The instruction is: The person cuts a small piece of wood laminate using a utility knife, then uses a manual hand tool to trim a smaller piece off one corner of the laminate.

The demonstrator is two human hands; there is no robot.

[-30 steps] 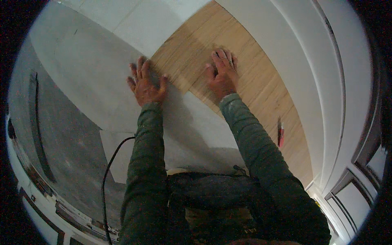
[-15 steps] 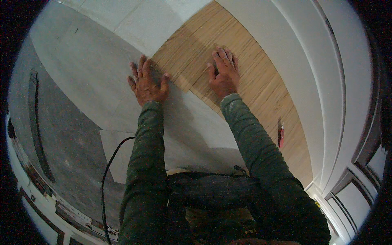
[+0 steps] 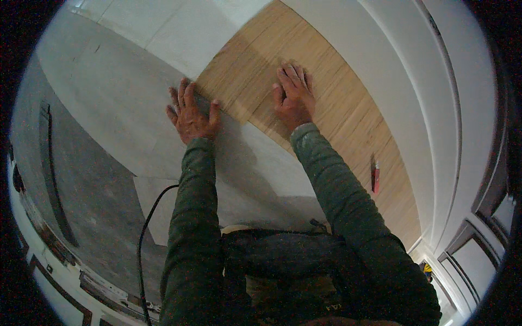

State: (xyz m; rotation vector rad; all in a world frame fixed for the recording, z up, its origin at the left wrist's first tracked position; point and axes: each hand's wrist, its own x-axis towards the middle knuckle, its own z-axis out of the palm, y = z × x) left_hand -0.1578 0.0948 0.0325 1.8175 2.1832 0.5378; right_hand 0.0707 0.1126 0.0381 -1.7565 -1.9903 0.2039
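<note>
My left hand (image 3: pixel 194 116) rests with its fingers spread on the pale grey sheet (image 3: pixel 125 98), its thumb beside the edge of the wood-look floor planks (image 3: pixel 331 92). On those planks lies my right hand (image 3: pixel 294 95), palm down, fingers stretched forward and thumb out to the left. Neither hand grips anything. A red utility knife (image 3: pixel 376 179) lies on the planks, to the right of my right forearm. Both forearms are in dark green sleeves with pale dust at the cuffs.
White wall and skirting (image 3: pixel 429 108) curve along the right side. A black cable (image 3: pixel 140 255) runs past my left forearm. On the darker grey floor at the left lies a long dark strip (image 3: pixel 53 174). Brown-framed panels (image 3: pixel 470 252) stand at the lower right.
The whole view has shifted slightly. Both hands stay flat in nearly the same places on the sheet and the planks; nothing was picked up or let go.
</note>
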